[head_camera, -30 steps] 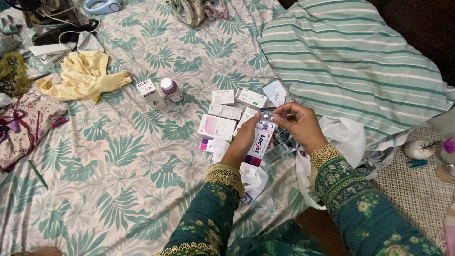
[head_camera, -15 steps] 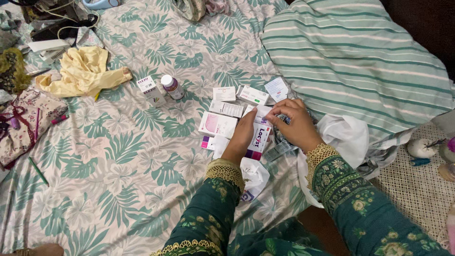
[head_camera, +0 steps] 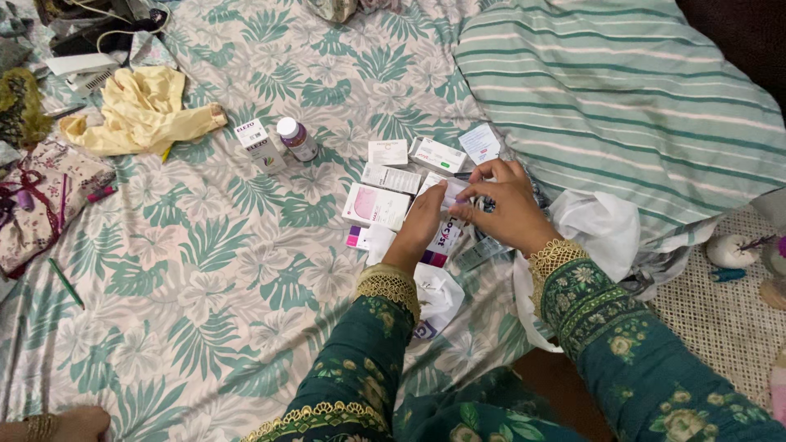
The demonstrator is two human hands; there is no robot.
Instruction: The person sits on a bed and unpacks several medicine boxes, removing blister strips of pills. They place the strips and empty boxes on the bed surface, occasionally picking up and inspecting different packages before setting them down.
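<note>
spread across the bed is a sheet [head_camera: 205,270] printed with green palm leaves, and a striped green-and-white pillow [head_camera: 622,98] lies at its upper right. since a second ago the white and purple medicine box [head_camera: 442,237] has come down from being held up in the air to lying low against the sheet, in among the other small cartons; both hands have sunk with it and drawn closer together, so the handling now happens right at the pile rather than above it.

the left hand [head_camera: 422,225] reaches forward from its green embroidered sleeve, fingers extended and pressed together along the top of the box, covering much of its upper end. the right hand [head_camera: 503,205] comes in from the right, knuckles up and fingers curled, its fingertips pinching something small and white at the box's upper end, just where the two hands meet; whether that is the box's flap or a separate slip cannot be told.

around them lie a pink-fronted carton [head_camera: 375,206] just left of the left hand, several small white boxes [head_camera: 389,153] above it, and a small brown bottle with a white cap [head_camera: 296,139] further up left. a white plastic bag [head_camera: 602,225] sits crumpled beside the right wrist. a yellow cloth [head_camera: 139,115] lies well apart at upper left.
</note>
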